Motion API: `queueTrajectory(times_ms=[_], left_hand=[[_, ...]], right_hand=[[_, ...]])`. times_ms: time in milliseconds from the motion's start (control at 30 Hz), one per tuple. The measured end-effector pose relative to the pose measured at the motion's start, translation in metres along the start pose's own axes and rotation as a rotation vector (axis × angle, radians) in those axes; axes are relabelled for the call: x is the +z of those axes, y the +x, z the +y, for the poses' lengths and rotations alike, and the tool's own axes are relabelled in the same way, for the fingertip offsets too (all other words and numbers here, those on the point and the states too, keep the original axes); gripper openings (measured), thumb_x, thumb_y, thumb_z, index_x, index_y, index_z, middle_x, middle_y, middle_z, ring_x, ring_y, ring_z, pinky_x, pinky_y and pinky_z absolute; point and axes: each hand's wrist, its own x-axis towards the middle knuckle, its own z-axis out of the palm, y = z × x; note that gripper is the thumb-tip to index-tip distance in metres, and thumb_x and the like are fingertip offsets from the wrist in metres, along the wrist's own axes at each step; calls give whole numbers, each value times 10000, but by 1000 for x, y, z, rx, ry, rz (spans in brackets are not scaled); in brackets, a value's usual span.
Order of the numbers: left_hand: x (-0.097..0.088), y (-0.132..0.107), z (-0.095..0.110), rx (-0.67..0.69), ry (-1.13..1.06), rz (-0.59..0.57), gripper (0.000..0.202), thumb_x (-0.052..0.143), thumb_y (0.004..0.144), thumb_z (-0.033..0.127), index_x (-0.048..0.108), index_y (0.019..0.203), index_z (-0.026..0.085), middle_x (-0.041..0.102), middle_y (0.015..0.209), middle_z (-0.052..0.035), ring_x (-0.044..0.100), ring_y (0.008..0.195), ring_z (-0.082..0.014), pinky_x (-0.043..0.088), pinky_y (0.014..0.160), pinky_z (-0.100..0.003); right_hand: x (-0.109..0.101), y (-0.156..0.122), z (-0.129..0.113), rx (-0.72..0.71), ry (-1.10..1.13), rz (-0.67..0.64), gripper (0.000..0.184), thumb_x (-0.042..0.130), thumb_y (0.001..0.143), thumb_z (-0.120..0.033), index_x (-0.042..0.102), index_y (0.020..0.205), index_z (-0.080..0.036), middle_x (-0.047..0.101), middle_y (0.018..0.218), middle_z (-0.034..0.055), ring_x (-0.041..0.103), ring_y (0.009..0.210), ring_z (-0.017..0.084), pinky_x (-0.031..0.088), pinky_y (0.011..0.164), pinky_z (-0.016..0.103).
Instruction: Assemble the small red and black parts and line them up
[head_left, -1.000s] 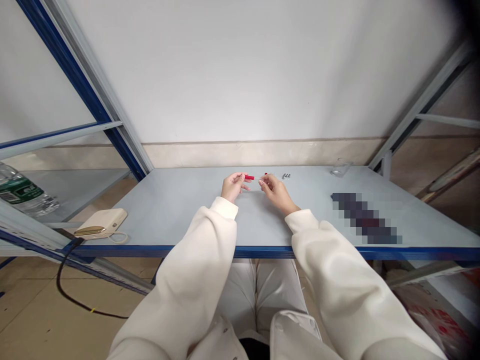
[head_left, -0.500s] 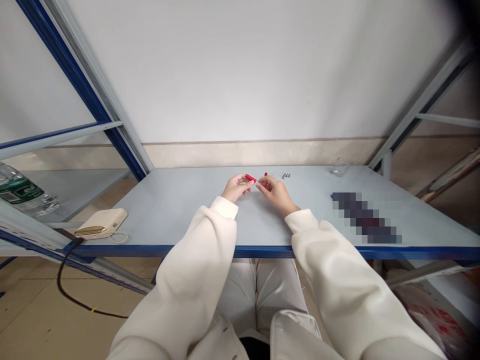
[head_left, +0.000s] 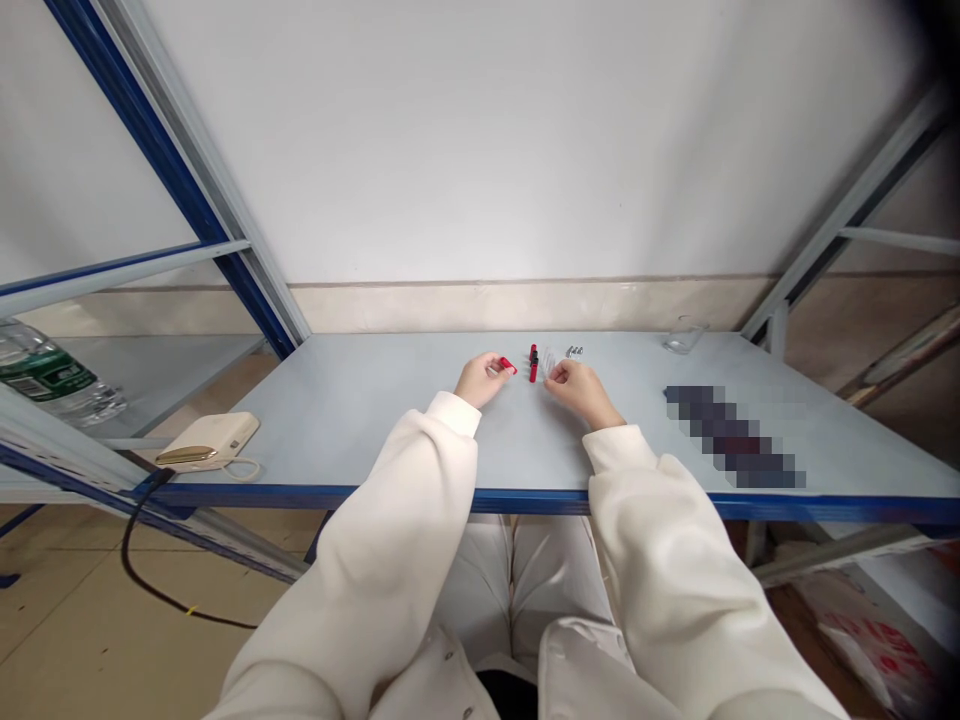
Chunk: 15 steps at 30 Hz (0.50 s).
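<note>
My left hand (head_left: 480, 378) is closed in a pinch around a small red tube-shaped piece (head_left: 508, 366), held just above the grey tabletop. To its right, more small red pieces with dark parts (head_left: 533, 370) stand or lie in a short row. Beside them is a cluster of thin clear pieces (head_left: 548, 358). My right hand (head_left: 577, 388) reaches the near edge of that cluster with thumb and fingertips together. What lies between those fingertips is too small to make out. Just behind my right hand are several small shiny metal pieces (head_left: 574, 351).
A clear glass (head_left: 683, 338) stands at the back right. A pixelated dark strip (head_left: 731, 437) lies on the right of the table (head_left: 375, 430). At the left front corner are a white box-like device (head_left: 214, 440) and a black cable (head_left: 127, 545). A water bottle (head_left: 52, 375) lies further left.
My hands have drawn apart. The right one has moved right, from near the left fingertips to the clear pieces, uncovering the red row. My left hand still holds the red piece.
</note>
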Motion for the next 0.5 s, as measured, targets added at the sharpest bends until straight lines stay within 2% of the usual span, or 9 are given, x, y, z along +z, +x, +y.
queueTrajectory(times_ms=[167, 333, 500], left_hand=[[21, 1, 5, 96, 400, -56, 65, 633, 719, 239, 619, 708, 176, 646, 717, -38, 567, 676, -160, 436, 677, -284], [39, 4, 3, 81, 538, -98, 60, 595, 735, 234, 625, 742, 182, 660, 747, -59, 588, 695, -193, 420, 647, -290], [46, 1, -8, 65, 615, -91, 33, 612, 718, 229, 622, 713, 198, 655, 714, -50, 591, 707, -203, 416, 654, -288]], right_hand=[[3, 2, 5, 66, -85, -54, 44, 567, 714, -196, 596, 730, -168, 649, 737, 54, 559, 683, 155, 366, 601, 247], [8, 2, 4, 104, -144, -79, 42, 592, 723, -210, 595, 739, -172, 657, 767, 76, 572, 701, 177, 366, 602, 262], [11, 3, 6, 108, -166, -94, 47, 601, 733, -219, 597, 730, -173, 650, 760, 83, 580, 710, 185, 371, 604, 266]])
